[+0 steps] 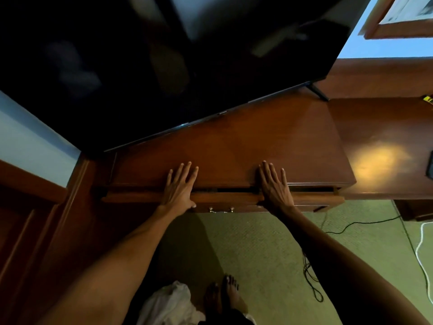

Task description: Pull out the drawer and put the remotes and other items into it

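A brown wooden TV cabinet (234, 146) stands in front of me. Its top drawer (225, 200) is out by a narrow gap, with a brass handle (221, 209) on its front. My left hand (179, 187) lies flat across the cabinet's front edge and the drawer front, fingers spread, thumb hooked over the drawer's face. My right hand (275, 186) lies the same way further right, fingers on the top. Neither hand holds anything. The drawer's inside is dark and hidden. No remote shows on the cabinet top.
A large black TV (152, 66) fills the back of the cabinet. A lower wooden desk (386, 141) adjoins on the right, with a dark flat object (430, 165) at the frame edge. Black cable (309, 273) and white cable (421, 249) lie on the green carpet. My bare feet (225, 294) are below.
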Demonstrator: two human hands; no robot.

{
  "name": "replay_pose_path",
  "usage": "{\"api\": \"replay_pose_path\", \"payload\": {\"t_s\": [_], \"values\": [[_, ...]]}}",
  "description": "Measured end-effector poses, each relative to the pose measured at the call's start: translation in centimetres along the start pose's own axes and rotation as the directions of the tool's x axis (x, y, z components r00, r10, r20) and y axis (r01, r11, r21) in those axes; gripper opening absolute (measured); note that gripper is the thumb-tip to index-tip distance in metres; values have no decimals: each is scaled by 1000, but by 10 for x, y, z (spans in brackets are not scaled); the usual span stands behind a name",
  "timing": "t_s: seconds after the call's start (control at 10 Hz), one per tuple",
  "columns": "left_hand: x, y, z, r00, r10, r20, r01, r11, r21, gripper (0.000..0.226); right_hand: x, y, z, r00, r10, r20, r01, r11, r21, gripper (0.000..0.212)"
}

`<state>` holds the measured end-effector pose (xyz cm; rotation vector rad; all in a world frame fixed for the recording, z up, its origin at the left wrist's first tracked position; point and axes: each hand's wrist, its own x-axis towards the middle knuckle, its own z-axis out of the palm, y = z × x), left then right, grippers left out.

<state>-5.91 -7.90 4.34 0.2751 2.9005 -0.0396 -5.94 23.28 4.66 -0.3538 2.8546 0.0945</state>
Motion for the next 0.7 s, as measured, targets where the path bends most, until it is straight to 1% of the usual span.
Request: {"api": "replay_pose_path", "payload": {"t_s": [0.2, 0.3, 0.5, 0.6, 0.7], "values": [[26, -5, 1, 999, -16, 45, 17, 1000, -26, 123, 23, 4, -1, 999, -18, 46, 15, 998, 68, 121], [30, -7, 6, 999, -17, 41, 18, 999, -44, 116, 27, 5, 3, 999, -15, 49, 9, 991, 133, 111], [29, -5, 12, 999, -32, -5, 32, 998, -60, 101, 32, 4, 9, 1000, 7, -15, -4, 990, 139, 91], [23, 3, 9, 999, -46, -23, 44, 996, -73, 98, 28, -3, 6, 999, 32, 2, -32, 992, 125, 91], [28, 7, -1, 998, -64, 29, 68, 984, -166, 96, 31, -7, -3, 998, 53, 32, -58, 988, 144, 92]]}}
